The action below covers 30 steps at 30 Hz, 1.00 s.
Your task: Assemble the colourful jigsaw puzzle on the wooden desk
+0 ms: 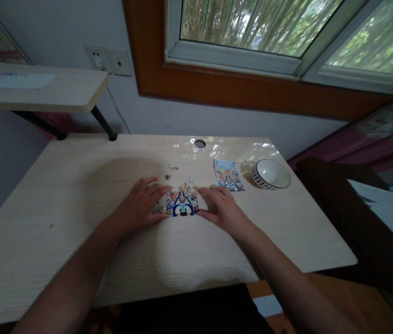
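Note:
A partly assembled jigsaw puzzle (183, 204) lies flat on the table, showing a blue cartoon dog face at its near edge and a crowded coloured pattern above. My left hand (146, 202) rests at its left side, thumb and fingers apart, fingertips at the edge. Some loose puzzle pieces (158, 208) lie partly under that hand. At the right edge is my right hand (219, 207), its thumb and fingers also apart and touching the puzzle's side. Beyond the puzzle are a few more loose pieces (167, 176).
A printed picture sheet (229, 175) lies right of the puzzle, beside a white bowl (272, 174) with a striped outside. The wooden table (120, 264) has a round cable hole (199, 144) near its back edge. A raised shelf (71, 90) stands at the back left.

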Motion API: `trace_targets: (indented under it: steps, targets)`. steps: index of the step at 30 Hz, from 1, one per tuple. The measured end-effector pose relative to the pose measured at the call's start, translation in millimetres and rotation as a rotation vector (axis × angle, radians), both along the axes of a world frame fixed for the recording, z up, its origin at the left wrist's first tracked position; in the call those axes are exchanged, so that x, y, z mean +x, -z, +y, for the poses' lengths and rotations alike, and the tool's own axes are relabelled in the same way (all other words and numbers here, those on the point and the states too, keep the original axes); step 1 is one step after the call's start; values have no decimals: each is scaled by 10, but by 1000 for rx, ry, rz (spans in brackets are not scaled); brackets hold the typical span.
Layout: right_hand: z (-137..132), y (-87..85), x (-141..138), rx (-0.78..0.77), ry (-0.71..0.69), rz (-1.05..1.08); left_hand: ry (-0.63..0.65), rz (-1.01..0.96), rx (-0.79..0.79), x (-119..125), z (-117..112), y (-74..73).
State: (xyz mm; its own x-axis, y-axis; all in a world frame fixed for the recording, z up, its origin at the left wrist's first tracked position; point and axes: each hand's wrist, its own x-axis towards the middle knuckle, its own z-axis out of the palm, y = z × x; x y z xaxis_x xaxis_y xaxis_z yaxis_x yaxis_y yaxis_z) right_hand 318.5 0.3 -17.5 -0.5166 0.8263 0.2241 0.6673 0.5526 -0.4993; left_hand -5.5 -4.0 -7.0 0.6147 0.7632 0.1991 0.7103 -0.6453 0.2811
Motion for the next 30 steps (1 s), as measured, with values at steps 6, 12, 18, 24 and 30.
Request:
trace_targets:
  steps: [6,12,18,24,30]
  targets:
    - [-53,60,-32,10,21,-34,-5,5,-6,-12,8,12]
    - [-44,62,-37,0,13,-28,-10,-1,-4,-11,8,14]
    - [-60,53,-44,24,-3,-16,4,5,-1,-16,21,13]
    - [-43,61,-44,87,-58,-55,44,27,16,-44,46,64]
    - [-67,49,-71,162,-95,-202,18,74,3,-32,16,55]
